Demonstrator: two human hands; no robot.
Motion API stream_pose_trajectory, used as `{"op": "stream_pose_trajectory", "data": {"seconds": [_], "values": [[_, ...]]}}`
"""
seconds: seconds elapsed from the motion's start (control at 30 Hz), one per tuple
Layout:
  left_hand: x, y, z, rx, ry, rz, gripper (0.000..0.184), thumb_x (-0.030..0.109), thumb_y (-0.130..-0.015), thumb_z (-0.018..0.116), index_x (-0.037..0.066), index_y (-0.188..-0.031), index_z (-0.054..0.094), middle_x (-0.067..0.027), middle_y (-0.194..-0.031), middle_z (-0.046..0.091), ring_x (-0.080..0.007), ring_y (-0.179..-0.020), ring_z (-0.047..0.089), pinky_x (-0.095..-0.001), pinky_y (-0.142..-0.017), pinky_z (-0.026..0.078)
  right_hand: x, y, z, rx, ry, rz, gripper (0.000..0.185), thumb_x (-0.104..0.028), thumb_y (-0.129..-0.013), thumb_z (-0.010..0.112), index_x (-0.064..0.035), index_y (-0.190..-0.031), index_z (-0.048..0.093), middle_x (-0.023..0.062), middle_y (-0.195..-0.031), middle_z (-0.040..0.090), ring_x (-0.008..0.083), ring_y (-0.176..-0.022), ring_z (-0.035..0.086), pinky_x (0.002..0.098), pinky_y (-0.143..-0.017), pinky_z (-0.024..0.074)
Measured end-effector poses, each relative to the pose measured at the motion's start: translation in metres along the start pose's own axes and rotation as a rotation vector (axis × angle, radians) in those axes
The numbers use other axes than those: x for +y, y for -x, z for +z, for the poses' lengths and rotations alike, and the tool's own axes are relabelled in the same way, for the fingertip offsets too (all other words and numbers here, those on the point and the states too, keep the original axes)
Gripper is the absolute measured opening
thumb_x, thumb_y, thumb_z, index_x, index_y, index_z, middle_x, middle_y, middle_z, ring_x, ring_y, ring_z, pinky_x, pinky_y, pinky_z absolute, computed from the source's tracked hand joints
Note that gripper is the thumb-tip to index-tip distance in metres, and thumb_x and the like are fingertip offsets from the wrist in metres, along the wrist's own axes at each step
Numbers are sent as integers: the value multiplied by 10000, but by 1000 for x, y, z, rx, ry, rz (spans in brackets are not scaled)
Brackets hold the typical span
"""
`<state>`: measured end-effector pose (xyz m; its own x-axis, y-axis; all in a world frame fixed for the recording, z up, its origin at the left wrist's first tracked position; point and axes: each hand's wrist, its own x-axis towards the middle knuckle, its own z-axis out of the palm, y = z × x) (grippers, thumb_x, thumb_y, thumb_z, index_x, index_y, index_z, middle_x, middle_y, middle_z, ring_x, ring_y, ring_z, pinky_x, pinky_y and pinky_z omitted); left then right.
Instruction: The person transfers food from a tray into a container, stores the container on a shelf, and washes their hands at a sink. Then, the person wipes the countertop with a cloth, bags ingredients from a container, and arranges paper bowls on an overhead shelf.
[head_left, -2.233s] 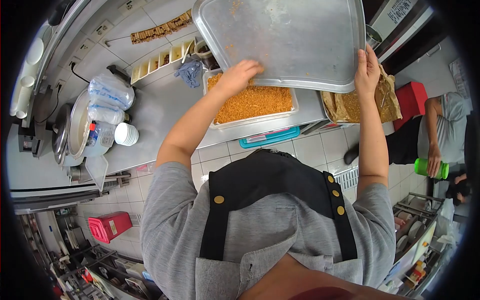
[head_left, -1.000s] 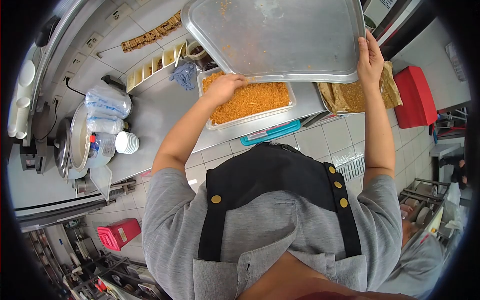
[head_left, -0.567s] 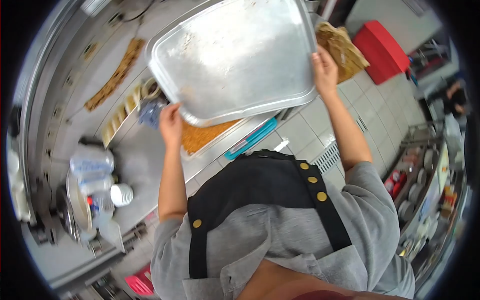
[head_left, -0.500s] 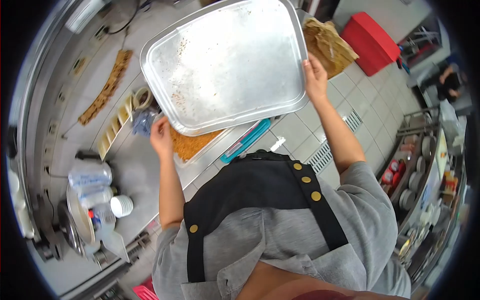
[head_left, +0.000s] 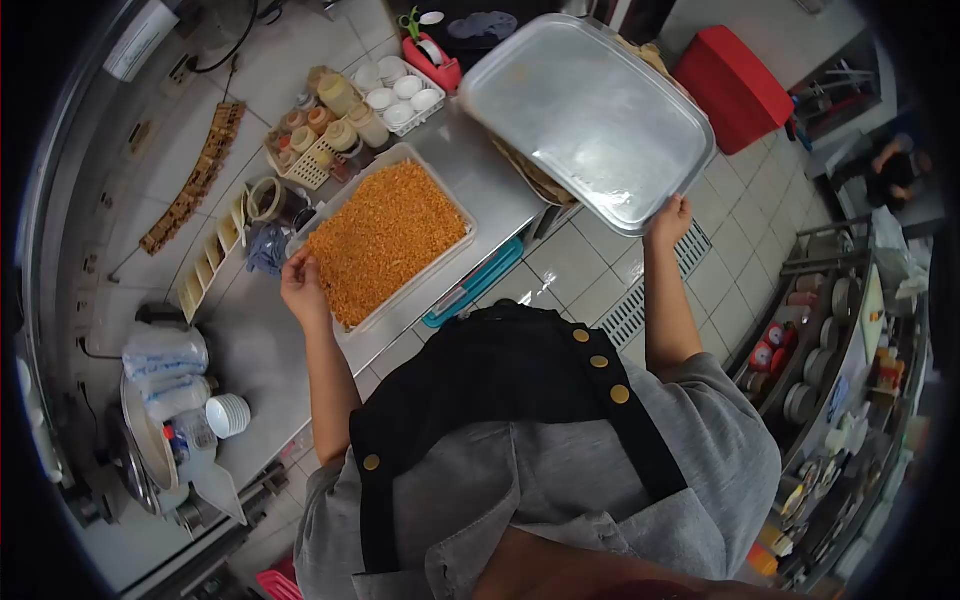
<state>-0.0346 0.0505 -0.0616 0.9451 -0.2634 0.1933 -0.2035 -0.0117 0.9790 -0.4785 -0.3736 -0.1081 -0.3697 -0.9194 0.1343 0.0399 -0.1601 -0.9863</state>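
Head view: you stand at a metal bench [head_left: 270, 370] with both hands forward and apart. Your right hand [head_left: 668, 222] grips the metal tray [head_left: 600, 115] at its near right corner, with the fingers closed on the rim. The tray is tilted, its flat face turned up towards you, above the right end of the bench; brown paper [head_left: 528, 165] shows past its edges. Whether the tray touches that paper cannot be told. Your left hand [head_left: 305, 287] is at the left corner of the clear box [head_left: 428, 271], its fingers drawn together; you cannot tell from this view whether they pinch anything or touch the rim. The box sits on the bench, left of the tray, and is filled with orange crumbs [head_left: 385, 235]. Just beside its left end lies a blue cloth [head_left: 268, 248]. Behind the box stand a basket [head_left: 312, 177] of sauce bottles and a group of white cups [head_left: 407, 88]. A red bin [head_left: 733, 90] stands to the right, beyond the tray.
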Motion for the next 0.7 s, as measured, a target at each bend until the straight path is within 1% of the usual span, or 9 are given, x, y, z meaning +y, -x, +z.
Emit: {"op": "stream_pose_trajectory", "data": {"seconds": [0.13,0.2,0.33,0.5,0.53,0.6,0.63,0.67,0.7], "values": [[9,7,-8,-32,-125,24,157,12,-923,634,-10,-1078,652,-30,-971,663,-92,-860,605,-230,-787,499,55,-69,-14,28,56,-52,233,-137,-1010,493,42,-1121,593,80,-950,655,129,-844,592,273,-762,485],[17,10,-9,-47,-141,60,148,21,-932,630,-12,-1073,658,-37,-973,666,-90,-858,606,-235,-783,505,63,-113,-28,-208,90,35,357,-218,-997,541,66,-1210,575,100,-1069,661,168,-944,613,288,-844,484],[3,4,-26,-12,-141,22,164,33,-940,628,-14,-1094,655,-53,-988,675,-102,-862,618,-248,-800,515,37,-192,-11,-412,87,183,461,-296,-979,592,45,-1288,559,96,-1136,654,172,-1042,596,296,-912,460],[12,11,-21,-1,-231,-50,197,60,-938,644,-22,-1117,649,-88,-1023,690,-143,-909,645,-272,-831,532,12,-274,39,-705,453,4,517,-299,-969,613,45,-1346,532,70,-1231,640,174,-1159,563,291,-1017,399],[20,13,-18,3,-221,-70,202,71,-938,649,-22,-1117,650,-89,-1020,692,-146,-915,648,-273,-831,532,44,-305,53,-819,199,83,514,-280,-957,636,39,-1346,532,84,-1249,633,170,-1164,560,283,-1011,408],[30,10,-7,31,-258,-76,205,101,-936,662,-16,-1105,660,-79,-998,700,-140,-897,651,-271,-818,531,50,-326,74,-857,346,206,515,-272,-957,635,26,-1362,526,114,-1324,589,184,-1203,541,291,-1023,408],[39,10,2,71,-265,-79,191,96,-934,665,-9,-1093,669,-68,-970,700,-125,-865,645,-260,-793,526,53,-334,79,-923,567,-96,512,-296,-962,617,33,-1347,540,120,-1320,591,208,-1218,532,313,-1044,393],[40,7,3,31,-337,-95,228,121,-956,647,-16,-1139,649,-68,-998,686,-123,-870,627,-263,-793,521,83,-357,84,-949,534,-130,525,-323,-963,603,39,-1340,547,128,-1334,584,227,-1244,517,330,-1066,376],[40,4,5,30,-343,-93,219,110,-951,650,-8,-1136,652,-60,-987,687,-114,-858,621,-260,-784,515,92,-355,91,-911,567,-321,414,-258,-960,621,42,-1244,623,124,-1344,572,239,-1239,527,333,-1083,365]]}}
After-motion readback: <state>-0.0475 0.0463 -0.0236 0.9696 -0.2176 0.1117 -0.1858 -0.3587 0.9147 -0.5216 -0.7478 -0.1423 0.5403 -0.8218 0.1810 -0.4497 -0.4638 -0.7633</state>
